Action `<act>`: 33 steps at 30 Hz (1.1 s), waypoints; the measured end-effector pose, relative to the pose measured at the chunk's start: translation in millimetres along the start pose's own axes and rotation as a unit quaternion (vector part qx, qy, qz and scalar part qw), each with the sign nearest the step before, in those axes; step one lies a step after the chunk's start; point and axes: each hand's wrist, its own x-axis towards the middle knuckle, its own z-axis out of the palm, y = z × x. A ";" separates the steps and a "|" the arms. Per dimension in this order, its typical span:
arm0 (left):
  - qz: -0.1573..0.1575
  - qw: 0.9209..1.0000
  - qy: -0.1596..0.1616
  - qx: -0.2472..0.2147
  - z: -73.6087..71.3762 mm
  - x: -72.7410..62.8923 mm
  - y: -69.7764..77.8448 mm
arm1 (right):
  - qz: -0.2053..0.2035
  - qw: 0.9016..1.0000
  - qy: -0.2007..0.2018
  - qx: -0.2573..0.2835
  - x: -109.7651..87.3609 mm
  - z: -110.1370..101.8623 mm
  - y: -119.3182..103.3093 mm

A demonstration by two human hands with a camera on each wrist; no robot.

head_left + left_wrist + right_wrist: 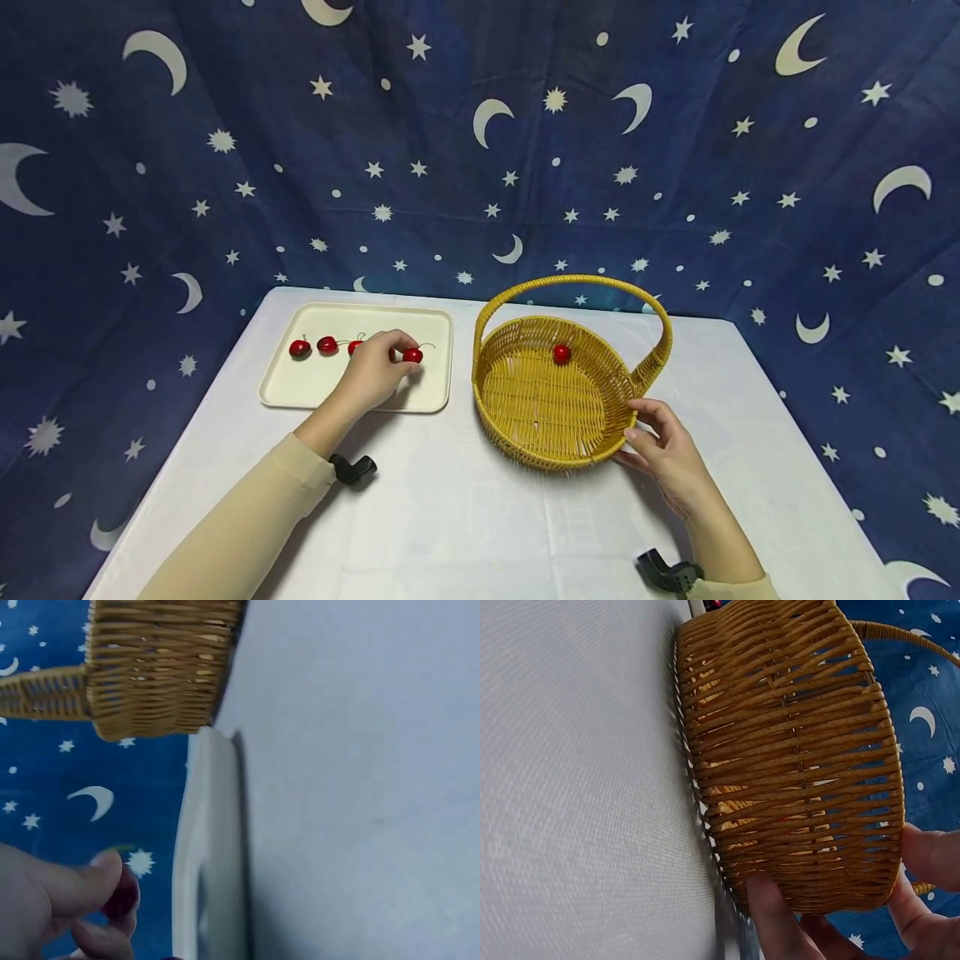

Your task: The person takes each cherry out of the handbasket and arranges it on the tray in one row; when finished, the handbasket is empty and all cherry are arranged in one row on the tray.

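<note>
My left hand [378, 367] pinches a red cherry [412, 355] between thumb and fingers over the right part of the cream tray [300, 392]. In the left wrist view the pinched cherry [124, 892] appears dark red, with a short stem. More cherries lie in a row on the tray, partly hidden by that hand. My right hand [671, 454] grips the near right rim of a yellow wicker basket [525, 454]. In the right wrist view, one finger [769, 911] lies against the woven side. A single cherry [562, 354] sits inside the basket, toward its far wall.
The basket's tall arched handle [573, 281] rises above its rim. Tray and basket stand side by side on a white-covered table [465, 517]. A dark blue cloth [450, 125] with moons and stars hangs behind and at the sides.
</note>
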 end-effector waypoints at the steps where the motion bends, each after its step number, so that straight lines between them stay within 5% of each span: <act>1: -0.004 1.000 0.009 0.007 1.8 2.3 -2.1 | -0.001 1.000 -0.002 0.000 0.1 -0.1 0.3; 9: -0.010 0.999 0.039 0.036 12.7 11.5 -10.1 | -0.005 1.000 -0.005 0.006 0.4 -0.1 1.5; 33: -0.017 0.997 0.044 0.055 17.7 15.3 -13.0 | -0.002 1.000 0.002 0.006 0.8 0.1 0.4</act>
